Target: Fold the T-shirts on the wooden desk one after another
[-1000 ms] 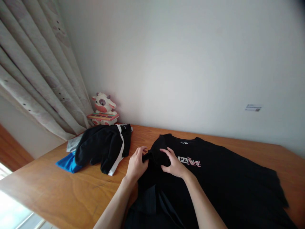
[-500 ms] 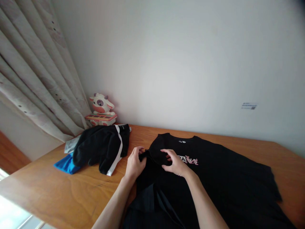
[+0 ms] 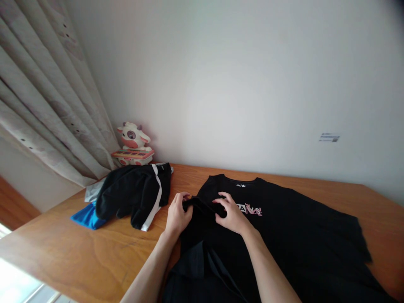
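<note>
A black T-shirt (image 3: pixel 284 227) with a white and pink print lies spread over the wooden table (image 3: pixel 94 261). My left hand (image 3: pixel 178 213) pinches a gathered edge of its black cloth on the shirt's left side. Just right of it, my right hand (image 3: pixel 232 213) is curved beside the same fold, thumb and fingers apart, next to the chest print; the fold reaches into the gap between them, and a firm grip cannot be made out. Nearer the front edge, more black cloth (image 3: pixel 195 273) is bunched between my forearms.
Black clothing with a white stripe (image 3: pixel 132 193) lies in a heap at the left, over a blue cloth (image 3: pixel 89 216) and a grey one. Behind it stands a cow toy with a keyboard (image 3: pixel 134 145). A curtain (image 3: pixel 47 92) hangs at the left.
My right hand's fingers have risen slightly and spread from the cloth. The fold between my hands now looks flatter and stretches further right. My left hand keeps its pinch.
</note>
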### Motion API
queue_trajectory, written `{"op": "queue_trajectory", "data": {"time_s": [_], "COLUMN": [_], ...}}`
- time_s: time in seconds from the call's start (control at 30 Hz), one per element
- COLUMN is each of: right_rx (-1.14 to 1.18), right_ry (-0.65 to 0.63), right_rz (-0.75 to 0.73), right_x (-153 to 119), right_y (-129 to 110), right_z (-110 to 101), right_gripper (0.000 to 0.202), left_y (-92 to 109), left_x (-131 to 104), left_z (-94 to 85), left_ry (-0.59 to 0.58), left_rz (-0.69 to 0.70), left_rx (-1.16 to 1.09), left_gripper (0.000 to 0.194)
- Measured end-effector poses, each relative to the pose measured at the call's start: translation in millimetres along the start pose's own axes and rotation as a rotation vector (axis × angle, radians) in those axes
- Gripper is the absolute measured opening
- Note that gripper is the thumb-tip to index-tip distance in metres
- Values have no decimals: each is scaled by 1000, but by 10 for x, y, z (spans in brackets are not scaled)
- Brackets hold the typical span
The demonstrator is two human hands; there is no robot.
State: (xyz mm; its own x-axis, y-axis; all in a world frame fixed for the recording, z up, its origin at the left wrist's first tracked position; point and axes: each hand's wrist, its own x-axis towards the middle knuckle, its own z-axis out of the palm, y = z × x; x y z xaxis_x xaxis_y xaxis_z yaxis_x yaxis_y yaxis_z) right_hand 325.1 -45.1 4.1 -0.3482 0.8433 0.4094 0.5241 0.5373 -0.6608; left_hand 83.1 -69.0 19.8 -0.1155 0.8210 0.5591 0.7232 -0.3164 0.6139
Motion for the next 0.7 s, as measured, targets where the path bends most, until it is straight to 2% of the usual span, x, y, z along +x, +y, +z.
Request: {"op": "queue_trajectory", "data": {"time_s": [0.17,0.23,0.3,0.37,0.47,0.57,0.7], "right_rx": [-128,-98,-28,24,57,95,140], "right_ry": [103,136,234,368,506,533,545], "right_rz": [-5,17,53,93,162,230,282], "right_x": [10,22,42,64,85,81,70], "right_y": [1,-3,-8,-3,36,81,89], "right_z": [35,38,30,13,-18,-41,-66], "right_gripper": [42,37,28,23,23,25,33], "left_y": [28,41,50,47,13,-34,-62], "left_x": [3,4,7,12,24,32,28], "left_z": [-7,-16,-35,-68,-128,-171,-177], "left_ry": [-2,1,-9,-75,-262,-369,-456], "left_rz": [16,36,53,103,242,270,296], "left_rx": [-2,-1,1,-4,21,72,97], "left_gripper": [25,20,18,20,36,45,40]}}
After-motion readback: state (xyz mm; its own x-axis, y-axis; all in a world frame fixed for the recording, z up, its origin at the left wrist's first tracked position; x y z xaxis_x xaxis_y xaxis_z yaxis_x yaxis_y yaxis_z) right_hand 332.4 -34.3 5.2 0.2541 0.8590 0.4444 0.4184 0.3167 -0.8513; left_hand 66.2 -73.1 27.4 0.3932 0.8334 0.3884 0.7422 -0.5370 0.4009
